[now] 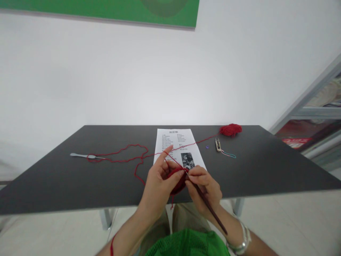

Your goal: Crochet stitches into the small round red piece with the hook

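My left hand [157, 179] is closed on a small red crochet piece [178, 182], thumb pressed against its upper edge. Red yarn [198, 142] runs over the raised left index finger and down to the piece. In my right hand [205, 188] is a crochet hook [210, 208] with a dark brown handle, gripped between thumb and fingers. Its thin metal tip meets the top edge of the crochet piece, right beside the left thumb. The fingers partly cover the piece, and a short yarn tail hangs below it.
A printed sheet [190, 137] lies under the hands on the black table [101, 185]. At the back right rest a red yarn ball [230, 130], thread snips [217, 145] with a cord, and a small purple ring [207, 147]. Leftward lies a grey-handled tool [80, 155] among loose yarn.
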`<action>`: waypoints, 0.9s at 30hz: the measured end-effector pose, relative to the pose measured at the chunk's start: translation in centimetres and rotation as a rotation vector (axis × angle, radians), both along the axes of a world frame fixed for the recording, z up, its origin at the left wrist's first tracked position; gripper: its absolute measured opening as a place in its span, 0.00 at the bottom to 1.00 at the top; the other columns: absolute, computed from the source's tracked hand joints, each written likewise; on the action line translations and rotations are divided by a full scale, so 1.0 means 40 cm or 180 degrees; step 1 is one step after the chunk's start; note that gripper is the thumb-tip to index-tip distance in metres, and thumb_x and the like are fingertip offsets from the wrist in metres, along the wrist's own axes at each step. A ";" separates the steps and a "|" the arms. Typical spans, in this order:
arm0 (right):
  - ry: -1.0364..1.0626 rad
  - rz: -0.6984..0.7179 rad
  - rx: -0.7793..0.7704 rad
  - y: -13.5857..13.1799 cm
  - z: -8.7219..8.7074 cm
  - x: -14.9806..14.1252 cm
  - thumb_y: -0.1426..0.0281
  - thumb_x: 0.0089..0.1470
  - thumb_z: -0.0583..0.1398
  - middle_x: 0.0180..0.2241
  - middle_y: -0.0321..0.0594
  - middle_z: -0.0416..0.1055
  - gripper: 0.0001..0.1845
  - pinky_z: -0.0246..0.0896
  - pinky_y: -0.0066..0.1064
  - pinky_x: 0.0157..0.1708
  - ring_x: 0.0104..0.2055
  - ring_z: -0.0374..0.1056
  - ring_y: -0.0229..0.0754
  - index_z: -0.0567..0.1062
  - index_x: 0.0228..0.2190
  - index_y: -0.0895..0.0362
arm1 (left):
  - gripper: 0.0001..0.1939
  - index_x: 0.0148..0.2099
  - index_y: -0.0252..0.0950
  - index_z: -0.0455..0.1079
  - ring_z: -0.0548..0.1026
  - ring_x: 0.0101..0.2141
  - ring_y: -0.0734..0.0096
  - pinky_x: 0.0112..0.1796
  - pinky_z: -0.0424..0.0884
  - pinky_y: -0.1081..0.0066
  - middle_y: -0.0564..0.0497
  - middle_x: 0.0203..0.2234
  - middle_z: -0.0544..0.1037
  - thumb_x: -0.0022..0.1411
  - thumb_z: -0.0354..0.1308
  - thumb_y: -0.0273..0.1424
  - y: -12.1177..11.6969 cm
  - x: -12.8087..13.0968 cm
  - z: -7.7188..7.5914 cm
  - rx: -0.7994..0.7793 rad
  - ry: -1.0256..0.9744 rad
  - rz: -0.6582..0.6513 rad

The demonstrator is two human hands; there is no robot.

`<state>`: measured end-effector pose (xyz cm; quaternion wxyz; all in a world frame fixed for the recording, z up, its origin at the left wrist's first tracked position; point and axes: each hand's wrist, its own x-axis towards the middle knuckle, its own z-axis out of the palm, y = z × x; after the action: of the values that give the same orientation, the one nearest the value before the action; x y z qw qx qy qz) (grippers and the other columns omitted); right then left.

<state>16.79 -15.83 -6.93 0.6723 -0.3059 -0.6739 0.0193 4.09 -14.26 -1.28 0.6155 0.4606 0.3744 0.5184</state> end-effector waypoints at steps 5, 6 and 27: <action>-0.0944 -0.0543 0.0625 0.009 -0.009 0.019 0.82 0.53 0.56 0.31 0.42 0.74 0.15 0.72 0.32 0.27 0.30 0.71 0.41 0.70 0.38 0.52 | 0.38 0.62 0.36 0.61 0.71 0.26 0.76 0.30 0.69 0.75 0.58 0.23 0.73 0.48 0.65 0.24 -0.003 0.000 -0.005 -0.0108 -0.0106 0.0046; -0.1114 -0.0623 0.0704 0.011 -0.013 0.024 0.82 0.53 0.56 0.32 0.43 0.74 0.15 0.72 0.33 0.27 0.30 0.71 0.41 0.70 0.39 0.52 | 0.38 0.62 0.36 0.61 0.71 0.25 0.76 0.30 0.70 0.75 0.58 0.23 0.73 0.48 0.65 0.25 -0.004 0.000 -0.008 -0.0143 -0.0160 0.0029; -0.0118 -0.0257 -0.0496 -0.037 0.075 0.009 0.77 0.54 0.59 0.24 0.34 0.71 0.08 0.63 0.23 0.25 0.25 0.69 0.35 0.69 0.25 0.54 | 0.37 0.64 0.34 0.55 0.74 0.28 0.74 0.35 0.72 0.73 0.58 0.23 0.74 0.52 0.59 0.23 -0.003 0.008 -0.015 0.0779 0.0562 0.0749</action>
<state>17.16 -17.31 -3.93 0.6341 -0.3845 -0.6697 0.0390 4.40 -14.37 -1.87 0.4548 0.5288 0.4124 0.5861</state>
